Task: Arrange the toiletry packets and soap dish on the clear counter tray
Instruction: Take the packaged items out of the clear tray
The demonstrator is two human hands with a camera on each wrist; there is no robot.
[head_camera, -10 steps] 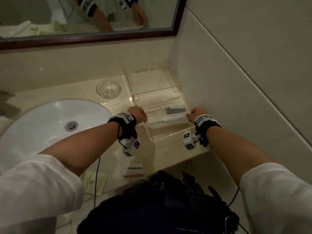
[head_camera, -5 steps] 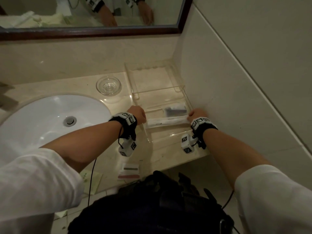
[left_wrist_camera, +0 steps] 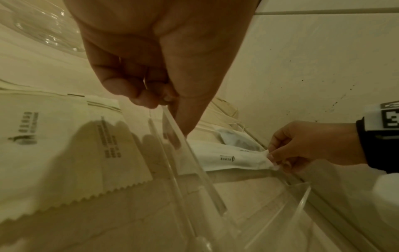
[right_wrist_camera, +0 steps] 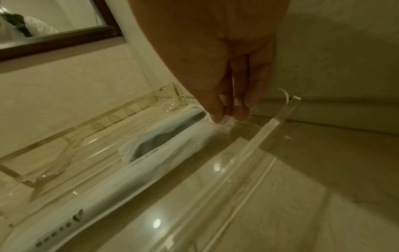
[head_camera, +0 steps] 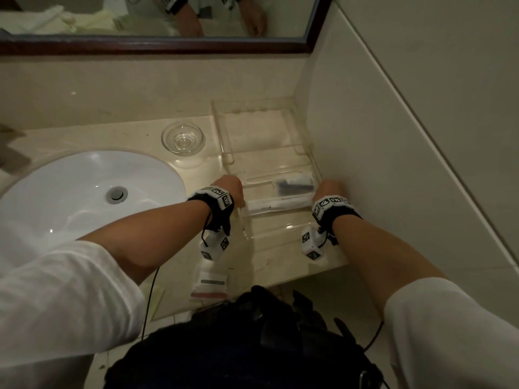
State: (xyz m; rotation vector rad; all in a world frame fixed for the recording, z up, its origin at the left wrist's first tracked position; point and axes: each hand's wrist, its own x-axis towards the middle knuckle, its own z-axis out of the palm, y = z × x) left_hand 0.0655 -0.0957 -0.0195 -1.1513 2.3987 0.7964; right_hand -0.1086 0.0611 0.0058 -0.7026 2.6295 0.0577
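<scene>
The clear tray (head_camera: 304,153) sits in the counter's right corner against the wall. A long white packet (head_camera: 280,204) lies across its lower tier, with a dark comb packet (head_camera: 293,185) just behind it. My right hand (head_camera: 327,189) pinches the long packet's right end between thumb and fingertips (right_wrist_camera: 215,117). My left hand (head_camera: 231,189) is at the tray's left wall (left_wrist_camera: 194,170), thumb (left_wrist_camera: 185,122) inside and curled fingers outside, and it hides the packet's left end. The glass soap dish (head_camera: 182,140) stands on the counter left of the tray.
The white sink basin (head_camera: 84,197) fills the left of the counter. A white packet with a grey and a red stripe (head_camera: 209,284) and a pale green one (head_camera: 156,301) lie near the counter's front edge. A dark bag (head_camera: 238,346) hangs below me.
Both hands stay at the two ends of the long white packet in the tray. Only my head view has shifted slightly.
</scene>
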